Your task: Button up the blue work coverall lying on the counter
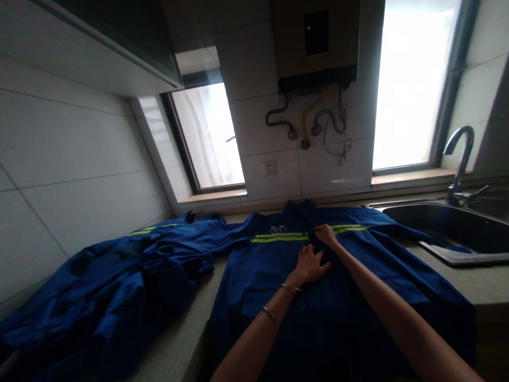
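Observation:
A blue work jacket (pixel 270 270) with yellow-green stripes across the chest lies spread over the counter, collar toward the wall. Its lower part hangs over the front edge. My left hand (pixel 310 265), two bracelets on its wrist, rests flat on the jacket's front with the fingers spread. Just beyond it, my right hand (pixel 326 235) is closed in a pinch on the jacket's front opening at stripe height. The exact bit of cloth between those fingers is too dark to make out. One sleeve extends left, the other right toward the sink.
More blue striped garments (pixel 119 286) lie heaped on the counter (pixel 178 331) at left. A sink (pixel 421 220) with a tall faucet (pixel 461 164) stands at right. A water heater (pixel 316 42) with pipes hangs on the wall between two windows; a cabinet (pixel 99 42) overhangs the left.

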The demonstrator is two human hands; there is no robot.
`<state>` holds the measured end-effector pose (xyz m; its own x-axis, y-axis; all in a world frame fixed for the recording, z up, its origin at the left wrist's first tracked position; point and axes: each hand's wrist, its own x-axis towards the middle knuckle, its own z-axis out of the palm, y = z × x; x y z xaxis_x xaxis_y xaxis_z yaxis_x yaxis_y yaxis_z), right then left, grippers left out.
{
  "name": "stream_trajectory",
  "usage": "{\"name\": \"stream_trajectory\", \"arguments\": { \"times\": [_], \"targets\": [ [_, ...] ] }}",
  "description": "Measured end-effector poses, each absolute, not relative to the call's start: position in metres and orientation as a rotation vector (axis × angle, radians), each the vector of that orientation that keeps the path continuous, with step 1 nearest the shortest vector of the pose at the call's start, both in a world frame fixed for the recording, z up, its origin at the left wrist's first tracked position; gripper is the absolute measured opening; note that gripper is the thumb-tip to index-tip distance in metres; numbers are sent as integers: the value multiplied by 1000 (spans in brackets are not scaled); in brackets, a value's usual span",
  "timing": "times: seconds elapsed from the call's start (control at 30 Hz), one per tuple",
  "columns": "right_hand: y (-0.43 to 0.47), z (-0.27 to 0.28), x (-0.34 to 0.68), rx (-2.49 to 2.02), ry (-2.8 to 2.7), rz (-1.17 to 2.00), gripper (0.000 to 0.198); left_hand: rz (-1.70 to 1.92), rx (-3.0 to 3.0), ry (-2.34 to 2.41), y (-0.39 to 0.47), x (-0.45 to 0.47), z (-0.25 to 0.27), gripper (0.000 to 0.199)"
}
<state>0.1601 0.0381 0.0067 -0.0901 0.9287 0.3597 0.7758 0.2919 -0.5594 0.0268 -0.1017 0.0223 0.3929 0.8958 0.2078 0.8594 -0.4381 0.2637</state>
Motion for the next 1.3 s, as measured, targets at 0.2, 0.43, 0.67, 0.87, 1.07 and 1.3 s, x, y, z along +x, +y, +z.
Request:
{"name": "stream_trajectory", "arguments": {
  "times": [0.2,0.43,0.67,0.87,1.07,1.3],
  "targets": [
    [49,6,169,-1533,-1790,277,32,543,2310,1444,-48,0,49,35],
    [44,17,161,-1426,-1904,307,34,667,2337,1845,-4,-20,41,27],
    [25,22,140,-1556,-1940,115,26,575,2452,1930,2,-7,22,26],
    [17,20,127,-1726,-2010,43,38,482,2587,1946,10,-6,21,22],
    [39,6,139,-1545,-1747,363,29,532,2740,1932,11,-4,20,25],
    [62,2,155,-1361,-1645,530,40,634,2756,1850,20,-6,16,27]
  ]
}}
